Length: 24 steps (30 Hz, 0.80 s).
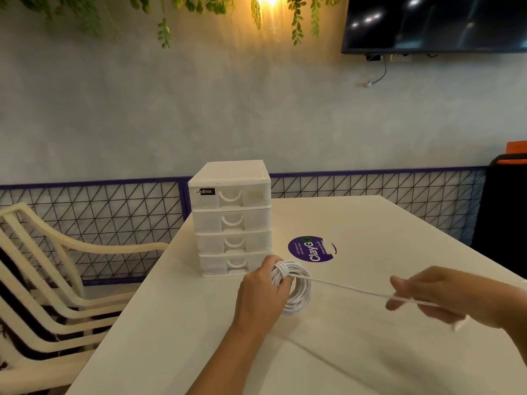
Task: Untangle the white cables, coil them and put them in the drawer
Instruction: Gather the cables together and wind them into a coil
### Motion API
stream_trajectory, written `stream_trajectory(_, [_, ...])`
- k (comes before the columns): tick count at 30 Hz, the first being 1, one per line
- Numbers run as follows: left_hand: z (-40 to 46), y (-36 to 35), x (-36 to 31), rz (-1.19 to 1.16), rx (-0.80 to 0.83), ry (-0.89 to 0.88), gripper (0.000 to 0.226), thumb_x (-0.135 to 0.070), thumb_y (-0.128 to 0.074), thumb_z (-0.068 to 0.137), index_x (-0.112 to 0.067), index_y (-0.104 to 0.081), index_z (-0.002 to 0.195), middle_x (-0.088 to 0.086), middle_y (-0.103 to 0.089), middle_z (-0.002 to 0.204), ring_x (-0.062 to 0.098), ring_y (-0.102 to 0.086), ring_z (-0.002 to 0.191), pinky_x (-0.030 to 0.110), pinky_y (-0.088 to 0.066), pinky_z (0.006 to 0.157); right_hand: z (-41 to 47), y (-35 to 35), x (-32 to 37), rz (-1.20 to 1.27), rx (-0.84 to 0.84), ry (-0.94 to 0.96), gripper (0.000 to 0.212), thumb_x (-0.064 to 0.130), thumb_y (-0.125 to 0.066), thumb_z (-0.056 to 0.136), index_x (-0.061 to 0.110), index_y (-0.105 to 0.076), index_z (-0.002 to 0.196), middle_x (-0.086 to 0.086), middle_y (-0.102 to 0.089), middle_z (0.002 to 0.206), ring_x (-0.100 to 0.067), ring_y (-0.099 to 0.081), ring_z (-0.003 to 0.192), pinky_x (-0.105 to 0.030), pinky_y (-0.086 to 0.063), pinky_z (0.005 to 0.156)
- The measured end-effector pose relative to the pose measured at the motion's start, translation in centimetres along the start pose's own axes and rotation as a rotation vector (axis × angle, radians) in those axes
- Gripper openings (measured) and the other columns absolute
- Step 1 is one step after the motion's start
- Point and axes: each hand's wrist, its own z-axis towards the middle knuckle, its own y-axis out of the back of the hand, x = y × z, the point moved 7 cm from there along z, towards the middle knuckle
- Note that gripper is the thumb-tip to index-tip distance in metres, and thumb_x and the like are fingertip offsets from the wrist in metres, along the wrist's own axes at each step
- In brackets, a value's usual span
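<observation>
The white cable (296,289) end is blurring beyond the right hand (433,297). A free strand is running rightward, slightly downward, from the coil. The left hand (262,295) is gripping the coil above the table (399,223), near the drawer unit (231,218); the right hand is pinching the strand.

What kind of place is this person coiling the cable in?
Probably a cafe or casual eatery: a branded round sticker asking for tidiness on the white table, a wall-mounted TV, hanging greenery and stacked plastic chairs.
</observation>
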Motion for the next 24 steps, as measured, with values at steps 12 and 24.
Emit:
stream_trajectory(12, [-3.4,-5.1,-3.0,-0.315,0.781,0.052,0.031,-0.018,-0.07,0.081,-0.026,-0.065,0.111,-0.012,-0.064,0.086,0.004,-0.059,0.074,0.019,-0.05,0.073,-0.2,4.7,10.4,-0.171,-0.722,0.554,0.021,0.035,-0.059,0.086,0.021,-0.075,0.089,-0.005,-0.071,0.075,-0.019,-0.063,0.073,-0.026,-0.047,0.065])
stream_trajectory(24, [-2.7,-3.3,-3.4,-0.42,0.67,0.014,0.035,-0.019,-0.078,0.075,-0.026,-0.071,0.108,-0.021,-0.068,0.087,-0.003,-0.063,0.081,0.011,-0.051,0.075,7.9,1.6,6.8,-0.148,-0.841,0.292,0.032,0.041,-0.053,0.091,0.018,-0.071,0.104,-0.002,-0.071,0.101,-0.014,-0.053,0.077,-0.02,-0.039,0.053])
